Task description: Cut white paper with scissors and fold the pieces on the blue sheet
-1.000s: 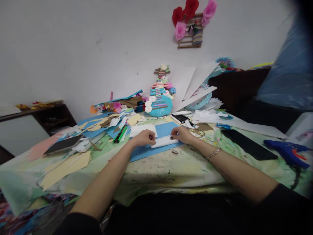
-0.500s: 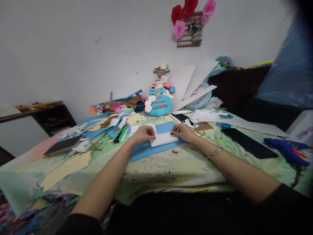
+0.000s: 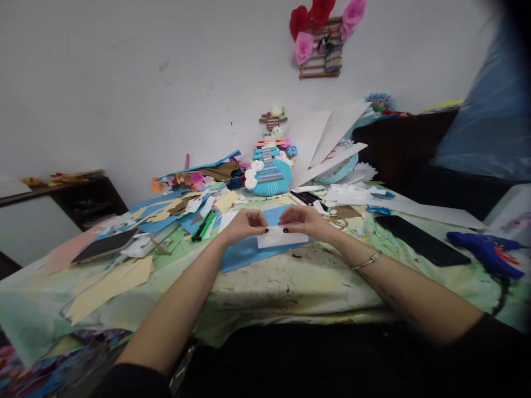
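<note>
A small strip of white paper (image 3: 282, 236) is held between my two hands, over a sheet of blue paper (image 3: 244, 255) on the table. My left hand (image 3: 245, 226) pinches its upper left edge between thumb and fingers. With thumb and curled fingers, my right hand (image 3: 309, 223) grips the upper edge further right, its fingertips close to the left ones. Part of another white sheet (image 3: 227, 219) shows behind my left hand.
A green cutter (image 3: 203, 226) and paper scraps (image 3: 182, 204) lie to the left. Black pens (image 3: 307, 197) and scissors (image 3: 338, 221) are behind my right hand. Further right are a black phone (image 3: 421, 241) and a blue glue gun (image 3: 485, 251). A turquoise paper guitar (image 3: 271, 178) leans at the wall.
My right hand has slid left along the paper's top edge, bringing its fingertips near my left hand's. The white strip has shifted slightly right.
</note>
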A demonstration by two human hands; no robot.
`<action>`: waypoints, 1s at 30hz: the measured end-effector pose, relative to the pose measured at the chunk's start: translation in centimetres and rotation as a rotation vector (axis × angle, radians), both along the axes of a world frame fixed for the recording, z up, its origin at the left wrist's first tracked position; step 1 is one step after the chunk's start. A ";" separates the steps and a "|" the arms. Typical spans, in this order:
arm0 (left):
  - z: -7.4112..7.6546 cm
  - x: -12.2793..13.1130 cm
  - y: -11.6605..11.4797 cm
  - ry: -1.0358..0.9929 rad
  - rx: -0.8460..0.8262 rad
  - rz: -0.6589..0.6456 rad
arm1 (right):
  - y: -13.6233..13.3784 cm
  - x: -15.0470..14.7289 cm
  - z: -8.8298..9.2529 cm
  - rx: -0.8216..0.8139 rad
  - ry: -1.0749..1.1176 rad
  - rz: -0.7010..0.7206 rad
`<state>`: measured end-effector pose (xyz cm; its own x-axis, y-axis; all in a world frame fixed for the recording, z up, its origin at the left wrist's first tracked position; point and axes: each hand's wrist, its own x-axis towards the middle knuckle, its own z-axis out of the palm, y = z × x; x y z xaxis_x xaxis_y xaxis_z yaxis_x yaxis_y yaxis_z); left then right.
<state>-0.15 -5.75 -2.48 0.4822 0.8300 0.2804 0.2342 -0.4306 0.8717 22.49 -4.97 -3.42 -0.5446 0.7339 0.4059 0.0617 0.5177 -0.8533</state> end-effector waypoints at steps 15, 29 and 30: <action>0.2 0.5 -0.6 0.000 0.053 -0.049 | -0.9 -0.3 0.4 0.169 -0.224 -0.056; 0.2 0.5 -0.8 -0.025 0.068 -0.078 | -0.9 -0.3 0.4 0.210 -0.266 -0.103; 0.2 0.5 -0.8 -0.028 0.069 -0.078 | -0.9 -0.3 0.4 0.212 -0.268 -0.107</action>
